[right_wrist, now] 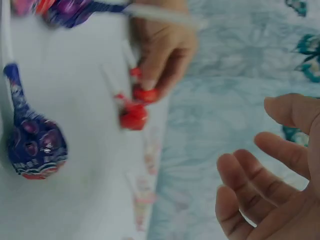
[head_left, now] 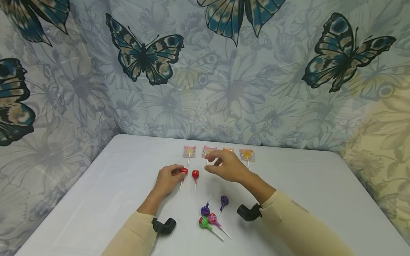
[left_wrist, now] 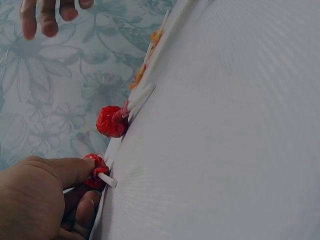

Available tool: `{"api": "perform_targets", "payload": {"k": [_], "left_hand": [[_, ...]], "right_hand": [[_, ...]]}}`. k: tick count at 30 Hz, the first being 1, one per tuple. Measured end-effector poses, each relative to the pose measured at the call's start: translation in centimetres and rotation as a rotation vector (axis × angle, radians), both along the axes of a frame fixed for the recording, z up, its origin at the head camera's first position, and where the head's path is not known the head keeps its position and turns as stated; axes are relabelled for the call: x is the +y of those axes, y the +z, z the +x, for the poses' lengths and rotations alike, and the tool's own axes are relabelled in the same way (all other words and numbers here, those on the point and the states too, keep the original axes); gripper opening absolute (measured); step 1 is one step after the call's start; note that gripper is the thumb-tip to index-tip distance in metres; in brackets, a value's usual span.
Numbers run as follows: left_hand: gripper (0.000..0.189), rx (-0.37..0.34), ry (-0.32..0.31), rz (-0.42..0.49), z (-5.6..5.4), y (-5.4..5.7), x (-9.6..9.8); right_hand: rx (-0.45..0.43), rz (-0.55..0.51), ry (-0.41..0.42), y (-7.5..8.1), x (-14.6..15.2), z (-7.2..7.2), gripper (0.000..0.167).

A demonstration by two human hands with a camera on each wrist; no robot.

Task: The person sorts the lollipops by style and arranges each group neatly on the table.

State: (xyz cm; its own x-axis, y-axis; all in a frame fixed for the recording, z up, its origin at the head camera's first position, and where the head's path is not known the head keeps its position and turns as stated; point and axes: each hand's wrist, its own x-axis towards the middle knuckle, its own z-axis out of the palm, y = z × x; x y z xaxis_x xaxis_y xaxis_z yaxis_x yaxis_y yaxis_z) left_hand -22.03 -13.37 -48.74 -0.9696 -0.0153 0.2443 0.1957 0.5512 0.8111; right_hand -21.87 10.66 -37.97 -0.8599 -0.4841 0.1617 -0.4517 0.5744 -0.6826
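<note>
My left hand [head_left: 168, 179] pinches the head of a red-wrapped lollipop [left_wrist: 96, 172] between thumb and fingers, its white stick pointing toward me. Just right of it a second red lollipop [head_left: 195, 174] lies on the table, stick also toward me. My right hand [head_left: 226, 165] hovers with loosely bent fingers and nothing in them, overlapping the back row in the head view. In that row are flat lollipops in clear-and-pink wrappers, one at the left [head_left: 189, 152] and one partly hidden [head_left: 209, 150], then an orange one [head_left: 228, 149] and another orange one [head_left: 247, 155].
Nearer to me lies a loose cluster: a purple lollipop [head_left: 205, 211], another purple one [head_left: 224, 200], a pink one [head_left: 212, 218] and a green one [head_left: 204, 222]. The white table [head_left: 102, 199] meets a butterfly-patterned backdrop [head_left: 224, 89] behind.
</note>
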Motion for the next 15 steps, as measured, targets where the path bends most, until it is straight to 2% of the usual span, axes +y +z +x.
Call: {"api": "perform_targets", "payload": {"k": [7, 15], "left_hand": [[0.024, -0.032, 0.012, -0.002, 0.0, -0.1, -0.1], [0.024, -0.043, 0.017, -0.002, 0.0, 0.0, -0.1]], "right_hand": [[0.104, -0.077, -0.028, 1.7, 1.9, 2.9, 0.031], [0.200, -0.124, -0.074, 1.5, 3.6, 5.6, 0.033]]}}
